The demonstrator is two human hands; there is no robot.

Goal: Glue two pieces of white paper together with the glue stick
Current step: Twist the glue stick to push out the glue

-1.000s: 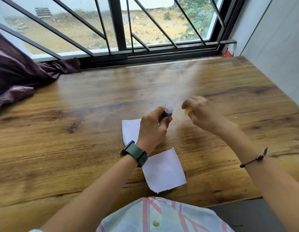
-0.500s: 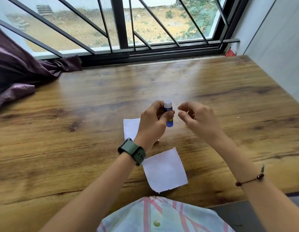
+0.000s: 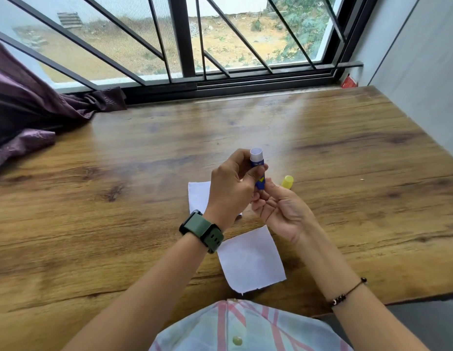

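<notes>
Left hand (image 3: 233,188) grips the uncapped glue stick (image 3: 258,171) upright above the table's middle, right hand (image 3: 281,209) pinches its base, ready to twist, so small turns are best, with both papers (image 3: 250,259) at the near edge, yellow cap (image 3: 287,181) aside.

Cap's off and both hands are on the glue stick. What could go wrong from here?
1. The yellow cap stands loose on the table just beyond the right hand; a knock might send it rolling.
2. The near paper lies close to the table's front edge, so a passing forearm may brush it off.
3. The far paper is partly hidden under the left hand, so lining up the sheets could go astray.
</notes>
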